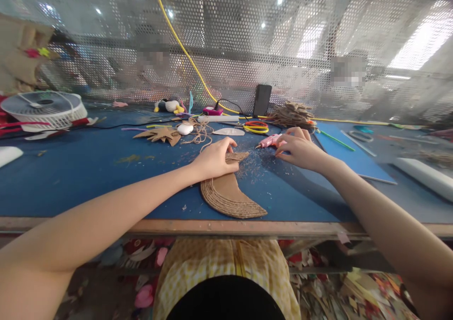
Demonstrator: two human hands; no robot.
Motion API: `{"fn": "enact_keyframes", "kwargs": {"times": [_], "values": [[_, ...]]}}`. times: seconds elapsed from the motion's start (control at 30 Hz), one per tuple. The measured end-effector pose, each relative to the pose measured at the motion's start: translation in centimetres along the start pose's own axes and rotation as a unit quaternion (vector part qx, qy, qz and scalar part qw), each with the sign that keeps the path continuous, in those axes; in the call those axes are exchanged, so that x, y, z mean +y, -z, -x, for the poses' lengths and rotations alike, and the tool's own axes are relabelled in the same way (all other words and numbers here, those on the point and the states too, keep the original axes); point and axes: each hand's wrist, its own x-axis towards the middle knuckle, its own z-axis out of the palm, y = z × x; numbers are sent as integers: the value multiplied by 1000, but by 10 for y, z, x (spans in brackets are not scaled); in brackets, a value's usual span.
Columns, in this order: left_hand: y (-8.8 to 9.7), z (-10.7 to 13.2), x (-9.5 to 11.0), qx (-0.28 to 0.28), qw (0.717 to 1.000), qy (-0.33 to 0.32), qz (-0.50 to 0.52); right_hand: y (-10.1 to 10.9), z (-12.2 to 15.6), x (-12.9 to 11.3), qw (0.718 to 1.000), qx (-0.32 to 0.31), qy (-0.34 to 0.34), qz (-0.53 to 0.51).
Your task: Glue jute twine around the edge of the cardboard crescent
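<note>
A crescent-shaped piece of brown cardboard (226,188) lies on the blue table near its front edge, with rows of twine along its outer curve. My left hand (217,159) is closed on the crescent's upper end, thumb and fingers around the twine-covered tip. To the right, my right hand (300,149) is over the rear of a pink glue gun (269,141), its fingers curved and apart. The gun's nozzle points left, toward the crescent. Part of the gun is hidden behind my fingers, so a firm grip does not show.
Behind the hands lie a jagged cardboard piece (161,135), loose twine (200,132), orange-and-yellow-handled scissors (256,127) and a bundle of brown strands (292,115). A white fan (44,108) sits far left. A blue board (354,152) lies right, before a perforated metal screen (226,37).
</note>
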Motion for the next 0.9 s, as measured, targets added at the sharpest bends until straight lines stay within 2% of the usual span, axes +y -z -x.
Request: {"fn": "enact_keyframes", "kwargs": {"times": [0.2, 0.33, 0.47, 0.63, 0.77, 0.9], "values": [[0, 0, -1, 8, 1000, -5, -3, 1, -3, -12, 999, 9, -26, -22], [0, 0, 0, 6, 1000, -5, -10, 5, -1, -5, 996, 13, 29, -87], [0, 1, 1, 5, 1000, -5, -14, 10, 1, -3, 991, -11, 85, -104], [0, 1, 1, 3, 1000, -8, -17, 9, -2, -9, 993, -25, 79, -86], [0, 1, 1, 0, 1000, -6, -15, 17, 1, -2, 991, -21, 61, -114], [0, 1, 1, -1, 1000, -10, -15, 34, 11, 10, 977, -82, 71, -186]]}}
